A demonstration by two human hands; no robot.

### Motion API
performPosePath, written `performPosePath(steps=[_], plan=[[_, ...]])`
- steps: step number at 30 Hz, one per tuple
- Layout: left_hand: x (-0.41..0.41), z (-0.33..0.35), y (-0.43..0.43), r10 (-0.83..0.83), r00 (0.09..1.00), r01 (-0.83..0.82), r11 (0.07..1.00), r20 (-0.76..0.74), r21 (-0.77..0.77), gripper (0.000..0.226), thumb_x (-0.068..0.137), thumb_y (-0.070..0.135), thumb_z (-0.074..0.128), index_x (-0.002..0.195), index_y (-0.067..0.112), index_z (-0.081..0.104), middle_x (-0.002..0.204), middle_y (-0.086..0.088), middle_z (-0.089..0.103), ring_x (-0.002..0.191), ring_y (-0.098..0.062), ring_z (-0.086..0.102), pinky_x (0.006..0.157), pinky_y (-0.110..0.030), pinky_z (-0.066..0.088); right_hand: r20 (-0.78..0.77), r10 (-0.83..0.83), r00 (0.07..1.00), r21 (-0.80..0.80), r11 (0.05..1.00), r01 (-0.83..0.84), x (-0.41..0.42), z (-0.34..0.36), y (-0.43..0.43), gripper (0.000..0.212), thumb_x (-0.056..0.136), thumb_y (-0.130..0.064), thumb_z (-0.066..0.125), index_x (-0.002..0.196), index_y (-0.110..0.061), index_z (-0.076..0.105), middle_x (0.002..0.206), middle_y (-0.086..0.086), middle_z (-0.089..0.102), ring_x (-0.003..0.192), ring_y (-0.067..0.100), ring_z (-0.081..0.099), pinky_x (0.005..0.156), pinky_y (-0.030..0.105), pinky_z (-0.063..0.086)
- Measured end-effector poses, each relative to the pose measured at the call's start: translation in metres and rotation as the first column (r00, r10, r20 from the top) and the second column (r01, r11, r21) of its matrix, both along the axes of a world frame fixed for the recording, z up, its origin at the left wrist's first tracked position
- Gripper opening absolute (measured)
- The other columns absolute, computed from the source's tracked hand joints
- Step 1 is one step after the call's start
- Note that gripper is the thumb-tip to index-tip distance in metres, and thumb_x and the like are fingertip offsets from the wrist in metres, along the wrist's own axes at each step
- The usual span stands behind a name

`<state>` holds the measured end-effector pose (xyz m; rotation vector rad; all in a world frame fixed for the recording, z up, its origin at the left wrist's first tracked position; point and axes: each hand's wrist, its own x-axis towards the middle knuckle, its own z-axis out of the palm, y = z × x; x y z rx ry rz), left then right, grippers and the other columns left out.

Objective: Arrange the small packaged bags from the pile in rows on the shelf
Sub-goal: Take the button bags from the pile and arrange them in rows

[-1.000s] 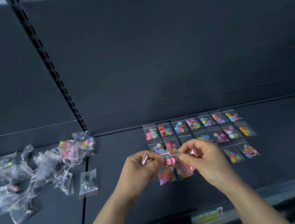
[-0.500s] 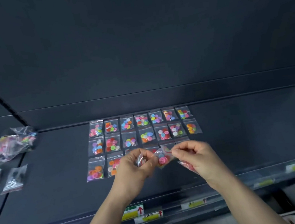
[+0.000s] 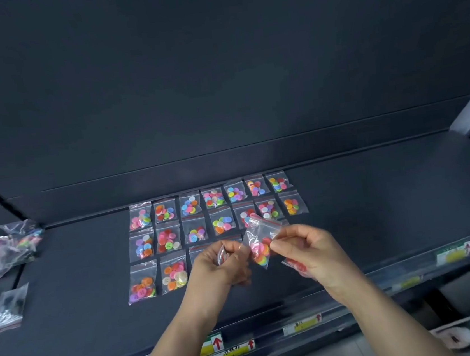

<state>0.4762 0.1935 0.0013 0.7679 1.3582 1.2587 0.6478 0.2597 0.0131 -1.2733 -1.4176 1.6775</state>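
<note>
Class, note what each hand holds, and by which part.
The right hand pinches a bag of buttons at its upper right edge, another bag tucked under its palm. The left hand curls round a third bag, grip hidden.

1. We note the left hand (image 3: pixel 223 264): bare, with fingers and wrist uncovered.
2. We note the right hand (image 3: pixel 306 246): likewise bare across knuckles and wrist.
3. We trace the left forearm (image 3: pixel 182 339) and right forearm (image 3: pixel 384 316): bare skin to the lower frame edge, narrowing toward the wrists.
</note>
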Motion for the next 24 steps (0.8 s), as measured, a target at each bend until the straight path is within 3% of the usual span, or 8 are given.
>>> performPosePath(steps=[4, 10, 13, 17, 18, 20, 22, 24], plan=[[0.001, 0.001, 0.003, -0.054, 0.999, 0.054, 0.999, 0.003, -0.004, 0.014, 0.085, 0.016, 0.067, 0.085, 0.002, 0.064, 0.069, -0.005, 0.064, 0.059, -0.015, 0.056, 0.062, -0.027, 0.053, 0.111, -0.024, 0.994, 0.032, 0.999, 0.02, 0.002, -0.002, 0.001, 0.004, 0.077, -0.023, 0.078, 0.076, -0.021, 0.074, 0.074, -0.003, 0.072, 0.069, 0.008, 0.064, 0.066, 0.025, 0.051], [0.005, -0.011, 0.01, -0.15, 0.973, 0.137, 0.987, -0.174, -0.085, 0.011, 0.088, 0.011, 0.066, 0.079, 0.005, 0.067, 0.082, -0.01, 0.072, 0.062, -0.012, 0.058, 0.065, -0.027, 0.056, 0.16, -0.096, 0.982, -0.004, 0.995, 0.098, 0.024, -0.013, 0.007, 0.004, 0.081, -0.017, 0.074, 0.077, -0.018, 0.074, 0.075, 0.0, 0.073, 0.079, 0.018, 0.071, 0.077, 0.038, 0.059], [0.01, -0.02, 0.018, -0.166, 0.957, 0.139, 0.982, -0.237, -0.124, 0.006, 0.087, 0.011, 0.067, 0.081, 0.008, 0.068, 0.078, -0.016, 0.068, 0.06, -0.014, 0.055, 0.062, -0.028, 0.053, 0.28, -0.112, 0.953, 0.033, 0.994, 0.107, 0.044, -0.023, 0.02, 0.004, 0.082, -0.021, 0.074, 0.077, -0.02, 0.074, 0.072, -0.004, 0.072, 0.077, 0.015, 0.07, 0.075, 0.035, 0.058], [0.024, -0.025, 0.036, -0.151, 0.889, 0.119, 0.988, -0.433, -0.1, 0.006, 0.088, 0.019, 0.066, 0.087, 0.024, 0.07, 0.064, 0.01, 0.063, 0.054, -0.005, 0.054, 0.057, -0.022, 0.049, 0.455, -0.075, 0.887, 0.105, 0.994, 0.03, 0.068, -0.032, 0.052, 0.006, 0.082, -0.023, 0.073, 0.077, -0.021, 0.073, 0.076, -0.003, 0.072, 0.076, 0.013, 0.067, 0.072, 0.028, 0.053], [0.029, -0.024, 0.04, -0.159, 0.854, 0.134, 0.987, -0.496, -0.086, 0.009, 0.089, 0.021, 0.065, 0.092, 0.028, 0.069, 0.067, 0.015, 0.063, 0.057, 0.0, 0.055, 0.058, -0.017, 0.047, 0.492, -0.05, 0.869, 0.099, 0.995, 0.001, 0.072, -0.035, 0.061, 0.006, 0.082, -0.024, 0.073, 0.078, -0.02, 0.072, 0.08, 0.0, 0.073, 0.077, 0.015, 0.067, 0.071, 0.028, 0.053], [0.038, -0.023, 0.046, -0.186, 0.751, 0.179, 0.981, -0.634, -0.076, 0.022, 0.091, 0.024, 0.062, 0.111, 0.03, 0.066, 0.095, 0.021, 0.062, 0.081, 0.006, 0.056, 0.07, -0.008, 0.043, 0.54, -0.004, 0.841, 0.088, 0.995, -0.051, 0.078, -0.041, 0.078, 0.007, 0.082, -0.024, 0.072, 0.078, -0.019, 0.072, 0.083, 0.006, 0.073, 0.078, 0.02, 0.068, 0.07, 0.032, 0.054], [0.045, -0.025, 0.051, -0.211, 0.643, 0.227, 0.971, -0.736, -0.081, 0.033, 0.092, 0.024, 0.06, 0.125, 0.029, 0.06, 0.121, 0.018, 0.056, 0.108, 0.003, 0.051, 0.085, -0.006, 0.036, 0.549, 0.004, 0.836, 0.113, 0.991, -0.079, 0.08, -0.048, 0.091, 0.005, 0.082, -0.022, 0.072, 0.078, -0.019, 0.072, 0.083, 0.004, 0.073, 0.082, 0.022, 0.07, 0.074, 0.034, 0.056], [0.052, -0.027, 0.054, -0.226, 0.585, 0.237, 0.966, -0.779, -0.102, 0.038, 0.092, 0.025, 0.059, 0.13, 0.03, 0.056, 0.135, 0.017, 0.051, 0.122, -0.001, 0.048, 0.091, -0.006, 0.031, 0.559, 0.0, 0.829, 0.157, 0.982, -0.106, 0.078, -0.054, 0.1, 0.007, 0.081, -0.021, 0.072, 0.087, -0.018, 0.071, 0.085, -0.003, 0.072, 0.085, 0.017, 0.069, 0.075, 0.029, 0.054]])
